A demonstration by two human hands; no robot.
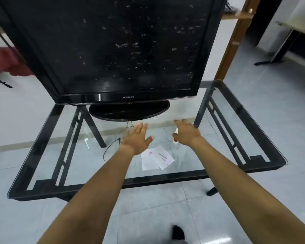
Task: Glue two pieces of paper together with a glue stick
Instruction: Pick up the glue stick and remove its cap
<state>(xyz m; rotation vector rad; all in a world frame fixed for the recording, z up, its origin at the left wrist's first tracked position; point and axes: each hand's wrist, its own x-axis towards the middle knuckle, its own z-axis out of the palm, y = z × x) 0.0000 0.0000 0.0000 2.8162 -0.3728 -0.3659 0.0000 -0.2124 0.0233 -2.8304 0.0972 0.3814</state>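
Note:
Two white pieces of paper lie overlapping on the glass table: the left paper and the right paper with printed lines. My left hand hovers flat and open just behind and left of them, fingers apart. My right hand hovers open to the right, palm down. A white glue stick with a red part peeks out at the left edge of my right hand and is mostly hidden by it. Whether the hand touches it I cannot tell.
A large black television on an oval stand fills the back of the table. A black cable lies on the floor under the glass. The table's front edge is close to me. My shoe shows below.

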